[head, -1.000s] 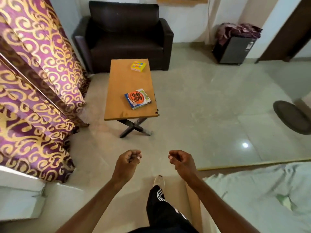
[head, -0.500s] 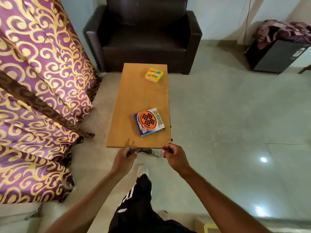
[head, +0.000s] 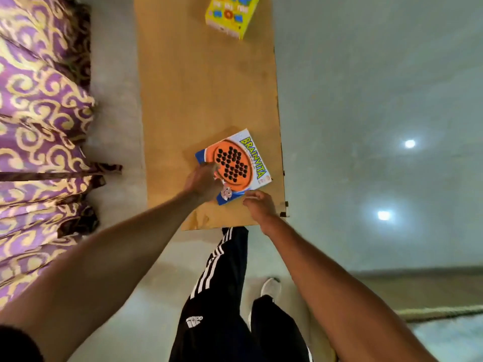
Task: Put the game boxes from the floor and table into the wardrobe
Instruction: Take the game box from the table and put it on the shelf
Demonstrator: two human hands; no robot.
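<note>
While the left hand (head: 202,185) lies over the near-left corner of the Brainvita box (head: 235,164), fingers curled onto its edge, the right hand (head: 258,205) touches the near edge, loosely bent; a firm grip cannot be told. The box lies flat near the wooden table's (head: 183,100) near-right end. A yellow game box (head: 230,17) sits at the far end, well apart. Purple-and-gold curtains (head: 44,126) hang left of the table.

Flat blue-orange game box (head: 236,163) near table's near edge; yellow box (head: 230,17) far.
</note>
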